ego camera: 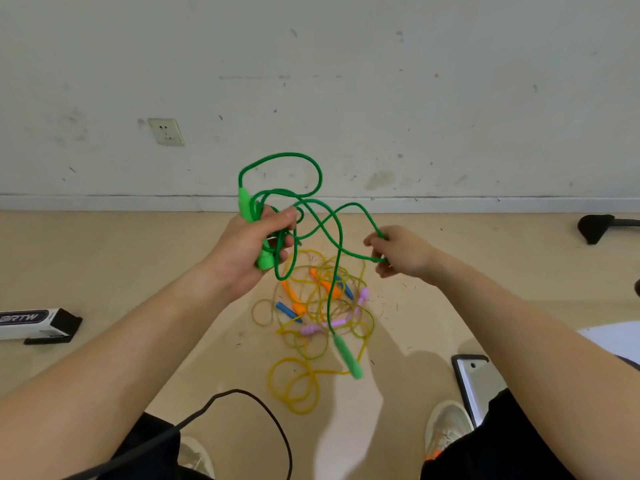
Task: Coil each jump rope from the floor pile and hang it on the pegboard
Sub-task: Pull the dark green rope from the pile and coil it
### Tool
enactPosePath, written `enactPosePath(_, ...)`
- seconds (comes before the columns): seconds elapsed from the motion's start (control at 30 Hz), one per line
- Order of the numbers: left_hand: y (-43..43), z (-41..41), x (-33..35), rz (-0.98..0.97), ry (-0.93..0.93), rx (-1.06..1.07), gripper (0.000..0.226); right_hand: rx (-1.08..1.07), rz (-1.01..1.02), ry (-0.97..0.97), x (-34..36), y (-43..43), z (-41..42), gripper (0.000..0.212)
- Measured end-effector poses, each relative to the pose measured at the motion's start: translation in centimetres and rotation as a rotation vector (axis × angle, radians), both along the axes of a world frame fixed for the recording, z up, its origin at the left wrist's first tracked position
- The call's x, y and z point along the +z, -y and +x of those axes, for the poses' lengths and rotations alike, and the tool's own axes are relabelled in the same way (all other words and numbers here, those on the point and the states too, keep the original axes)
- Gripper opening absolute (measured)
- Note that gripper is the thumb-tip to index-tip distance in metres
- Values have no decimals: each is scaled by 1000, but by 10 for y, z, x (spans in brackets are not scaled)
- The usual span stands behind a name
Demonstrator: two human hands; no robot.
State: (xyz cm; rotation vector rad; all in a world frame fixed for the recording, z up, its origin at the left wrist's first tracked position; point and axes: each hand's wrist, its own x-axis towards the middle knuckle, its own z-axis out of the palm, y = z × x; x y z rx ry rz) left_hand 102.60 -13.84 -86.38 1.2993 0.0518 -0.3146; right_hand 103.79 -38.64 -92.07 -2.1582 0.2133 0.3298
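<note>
The rope pile [318, 317] lies on the floor [138, 258] between the wall [415, 98] and the person's feet. Above it, the left hand [256, 244] grips a looped rope [304, 202] and the right hand [398, 251] pinches a strand of it. One handle [348, 356] hangs over the pile. A box [34, 323] lies at the left edge, and a flat panel [474, 386] lies beside the right shoe [446, 427].

Beige floor [104, 258]: tangled rope pile [311, 317], box [34, 323], tablet [476, 386].

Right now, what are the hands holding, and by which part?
Both hold the green jump rope: left hand grips a handle; right hand pinches a bend of its cord.
</note>
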Motion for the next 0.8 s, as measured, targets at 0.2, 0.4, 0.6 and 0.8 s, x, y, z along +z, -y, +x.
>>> enactPosePath(0.2, -1, 1, -4, -58, -88, -51, 23, 124, -564, 332, -3, -14, -8, 45)
enactPosePath(0.4, 2, 0, 2, -72, -85, -123, 21, 342, -59, 316, 12, -46, -14, 27)
enactPosePath(0.6, -12, 12, -13, 479, 129, -114, 33, 108, 141, 207, 11, -39, -13, 22)
enactPosePath(0.8, -20, 19, -45, 1249, 240, -406, 28, -51, 391, 206, 13, -36, -14, 16)
